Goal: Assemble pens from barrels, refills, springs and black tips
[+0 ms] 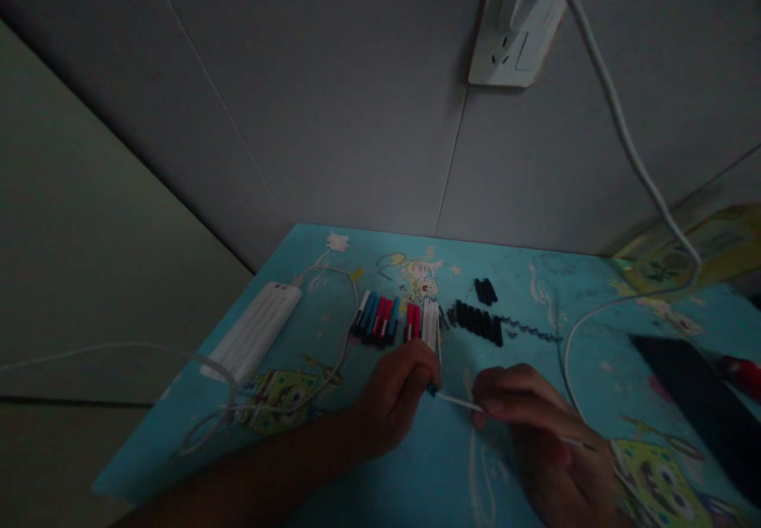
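My left hand (397, 397) is closed round a small blue piece (431, 390), which looks like the end of a pen barrel mostly hidden in the fist. A thin white pen refill (459, 403) runs from the blue piece to my right hand (544, 441). The right fingers pinch its other end. Just beyond the hands lie several thin white refills (429, 323) side by side. Left of them are red pen barrels (412, 322) and a row of blue, red and white barrels (378, 318) with dark ends. Black caps (479, 322) lie to the right.
Two black pieces (486, 292) and a line of tiny dark parts (530, 328) lie at the back. A white power strip (255, 330) is at left, a dark flat object (695, 401) at right. A white cable (618, 116) hangs from the wall socket (514, 36) onto the blue patterned table (416, 480).
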A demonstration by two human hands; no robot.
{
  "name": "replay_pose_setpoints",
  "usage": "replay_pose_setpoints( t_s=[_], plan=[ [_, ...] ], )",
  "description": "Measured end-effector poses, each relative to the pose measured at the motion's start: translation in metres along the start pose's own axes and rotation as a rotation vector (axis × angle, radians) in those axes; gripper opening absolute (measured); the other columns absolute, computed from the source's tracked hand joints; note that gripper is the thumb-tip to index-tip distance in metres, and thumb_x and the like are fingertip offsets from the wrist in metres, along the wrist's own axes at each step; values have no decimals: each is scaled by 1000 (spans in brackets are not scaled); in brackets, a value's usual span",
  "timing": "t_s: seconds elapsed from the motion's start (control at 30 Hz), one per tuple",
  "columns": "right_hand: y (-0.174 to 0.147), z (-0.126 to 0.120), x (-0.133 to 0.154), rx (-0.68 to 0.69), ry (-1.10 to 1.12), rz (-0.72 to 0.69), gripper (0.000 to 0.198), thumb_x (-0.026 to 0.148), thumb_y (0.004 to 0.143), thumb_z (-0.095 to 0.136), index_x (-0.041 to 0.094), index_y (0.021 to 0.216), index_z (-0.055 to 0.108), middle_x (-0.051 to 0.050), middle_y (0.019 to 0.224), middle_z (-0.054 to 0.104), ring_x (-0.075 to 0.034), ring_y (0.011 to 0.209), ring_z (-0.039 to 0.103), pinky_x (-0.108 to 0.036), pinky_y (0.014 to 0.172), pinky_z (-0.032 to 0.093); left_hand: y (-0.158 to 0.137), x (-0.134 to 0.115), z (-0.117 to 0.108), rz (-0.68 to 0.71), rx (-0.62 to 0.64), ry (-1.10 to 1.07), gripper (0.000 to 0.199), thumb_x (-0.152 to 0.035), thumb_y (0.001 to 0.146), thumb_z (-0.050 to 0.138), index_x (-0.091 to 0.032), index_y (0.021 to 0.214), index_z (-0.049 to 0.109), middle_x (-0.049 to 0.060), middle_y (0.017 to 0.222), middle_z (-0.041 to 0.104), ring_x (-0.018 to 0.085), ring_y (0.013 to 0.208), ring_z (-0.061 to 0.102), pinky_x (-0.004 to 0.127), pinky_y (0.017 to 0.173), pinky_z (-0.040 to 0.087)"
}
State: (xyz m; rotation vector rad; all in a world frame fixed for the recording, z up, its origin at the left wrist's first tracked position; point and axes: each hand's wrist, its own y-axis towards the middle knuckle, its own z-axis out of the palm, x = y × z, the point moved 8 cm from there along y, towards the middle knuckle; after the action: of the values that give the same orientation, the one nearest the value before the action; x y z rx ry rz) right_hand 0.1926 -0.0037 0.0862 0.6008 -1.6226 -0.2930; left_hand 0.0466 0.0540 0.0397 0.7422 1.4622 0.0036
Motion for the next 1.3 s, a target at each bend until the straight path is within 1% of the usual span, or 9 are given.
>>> replay_pose_setpoints(
  t_s=[0.23, 0.37, 0.5, 0.67, 0.83, 1.0, 1.1, 1.17, 1.3],
  plan=[
    [8, 9, -13, 44, -131, 100, 30, 29, 103, 42, 27, 125, 63, -5, 96, 61, -18, 90, 60, -32, 78, 49, 0, 1, 7, -65, 115, 222, 26, -27, 103, 37, -17, 90, 57, 3, 80, 55, 14, 74, 53, 27, 72, 41],
    [13, 16, -27, 64, -163, 197, 32, 23, 102, 44, 31, 129, 61, -4, 102, 59, -17, 95, 58, -30, 82, 49, -1, -2, 19, -69, 226, 317, 19, -24, 100, 45, -18, 108, 60, 5, 92, 61, 16, 84, 58, 28, 77, 44],
    [12, 14, -38, 27, -239, 246, 38, 25, 103, 40, 31, 139, 53, -6, 113, 54, -18, 108, 54, -34, 95, 45, -5, 2, 24, -129, 267, 331, 16, -23, 97, 52, -18, 110, 59, 6, 101, 65, 18, 91, 61, 29, 83, 46],
    [11, 22, -40, 97, -175, 256, 39, 26, 105, 36, 32, 140, 52, -6, 125, 52, -18, 118, 52, -36, 103, 43, -8, 10, 25, -227, 265, 296, 11, -22, 98, 51, -18, 101, 61, 3, 91, 68, 15, 81, 63, 26, 77, 47],
    [12, 24, -41, 93, -179, 284, 37, 28, 105, 35, 31, 135, 58, -6, 131, 52, -18, 121, 51, -35, 106, 42, -10, 12, 28, -265, 284, 204, 11, -23, 98, 50, -18, 97, 60, 1, 87, 67, 14, 79, 62, 25, 75, 45],
    [13, 18, -47, 133, -337, 258, 34, 29, 103, 41, 26, 133, 59, -9, 127, 56, -21, 117, 54, -39, 103, 45, -7, 20, 22, -358, 180, 81, 18, -29, 101, 45, -18, 93, 57, 1, 80, 61, 13, 74, 57, 25, 71, 44],
    [14, 1, -54, 67, -589, 223, 37, 29, 101, 47, 24, 137, 53, -10, 121, 60, -24, 112, 55, -44, 99, 47, -5, 28, 13, -468, 50, -43, 24, -38, 101, 43, -18, 91, 54, -2, 74, 54, 10, 66, 50, 21, 61, 40],
    [15, -9, -61, 29, -783, 223, 36, 27, 99, 49, 21, 134, 56, -11, 112, 63, -26, 104, 57, -45, 95, 48, -2, 31, 8, -522, -34, -139, 28, -42, 101, 43, -18, 87, 50, -4, 70, 47, 8, 58, 42, 19, 53, 35],
    [18, -13, -78, 70, -1047, 260, 28, 21, 98, 49, 17, 121, 65, -11, 100, 63, -24, 94, 58, -41, 88, 48, 1, 35, 1, -563, -131, -211, 35, -49, 99, 43, -19, 81, 44, -6, 67, 43, 5, 49, 34, 17, 45, 27]
  ],
)
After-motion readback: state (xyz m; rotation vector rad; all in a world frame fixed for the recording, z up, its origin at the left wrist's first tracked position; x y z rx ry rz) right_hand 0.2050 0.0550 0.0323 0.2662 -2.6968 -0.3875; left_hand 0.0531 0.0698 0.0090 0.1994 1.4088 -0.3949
